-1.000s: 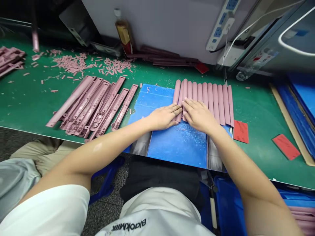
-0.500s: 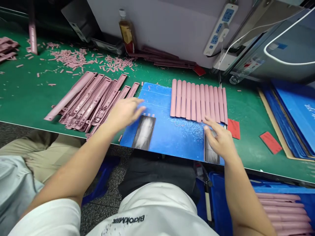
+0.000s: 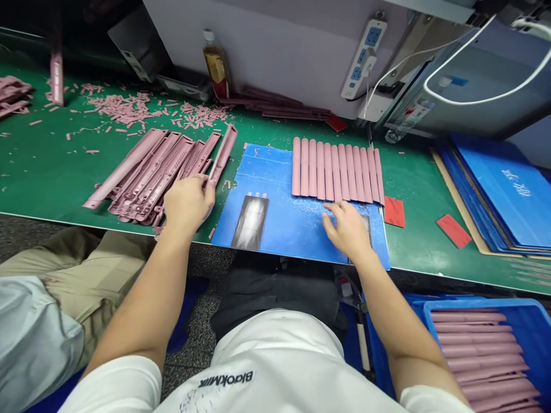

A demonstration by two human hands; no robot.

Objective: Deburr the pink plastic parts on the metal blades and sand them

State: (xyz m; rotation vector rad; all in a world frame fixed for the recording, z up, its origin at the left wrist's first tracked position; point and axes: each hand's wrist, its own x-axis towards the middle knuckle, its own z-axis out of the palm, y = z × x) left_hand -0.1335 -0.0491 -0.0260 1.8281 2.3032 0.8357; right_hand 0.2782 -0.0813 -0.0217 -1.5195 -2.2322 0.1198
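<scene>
My left hand [image 3: 189,203] is closed round the lower end of a long pink plastic shell [image 3: 224,152], tilted up at the right edge of a pile of similar pink plastic shells [image 3: 146,172]. My right hand [image 3: 346,229] holds nothing, its fingers apart over a blue sheet [image 3: 293,229]. Just beyond its fingertips lies a row of pink half-round shells [image 3: 333,169], smooth side up. A dark pad with a pale worn middle [image 3: 250,222] is on the sheet's left part; my right hand partly covers another dark pad on the right.
Pink scraps [image 3: 124,108] litter the back left of the green table [image 3: 47,166]. A drink bottle [image 3: 216,66] and power strip [image 3: 365,57] are at the rear. Blue sheets [image 3: 508,195] lie right; a blue crate [image 3: 534,344] of pink shells stands below. Someone sits at left.
My left hand has moved left to the pile and taken hold of a pink shell, lifting its far end. My right hand has shifted left along the near ends of the row.
</scene>
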